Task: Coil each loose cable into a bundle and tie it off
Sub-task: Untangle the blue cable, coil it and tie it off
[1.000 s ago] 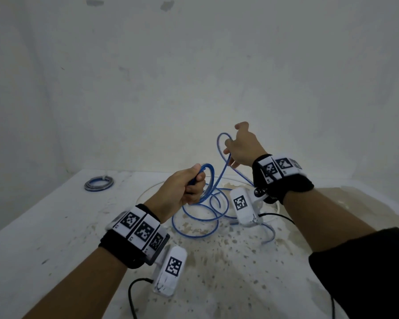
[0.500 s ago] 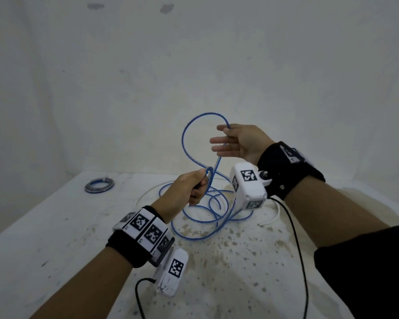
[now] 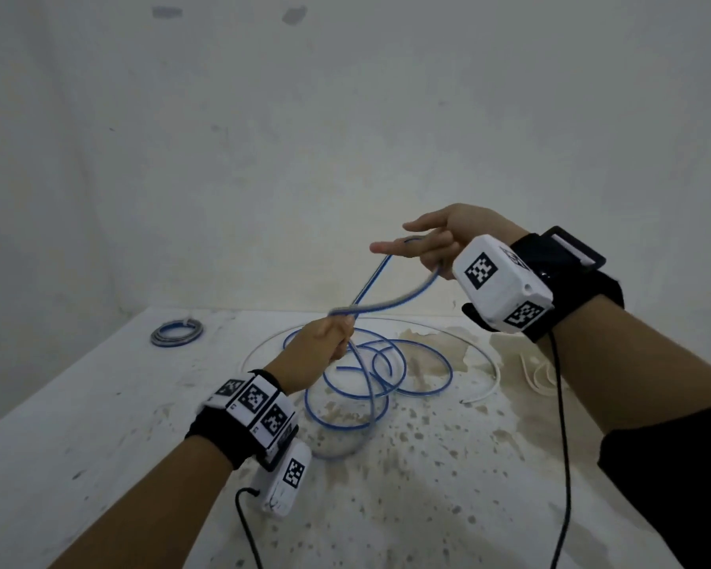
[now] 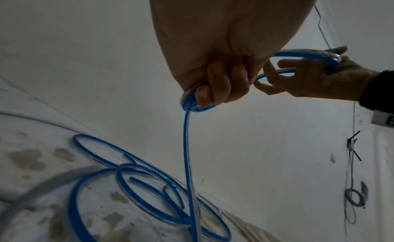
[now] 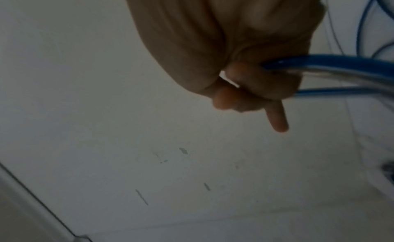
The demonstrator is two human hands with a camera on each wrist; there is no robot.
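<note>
Left hand (image 4: 221, 83) curled round blue cable (image 4: 187, 144), its loop over right hand (image 4: 315, 80).

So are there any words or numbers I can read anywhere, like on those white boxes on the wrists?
No readable words or numbers anywhere.
White plastic wrist box: only black-and-white square code patterns, no letters.
Black wristband's white tiles: the same patterns; tiny marks beneath are too small to read.

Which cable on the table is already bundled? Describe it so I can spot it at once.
Start at the white table and go to its far left corner by the wall. There lies a small coiled bundle, blue and grey, lying flat. Unlike the loose blue cable sprawled mid-table, its turns are tight and stacked, and no hand touches it.
</note>
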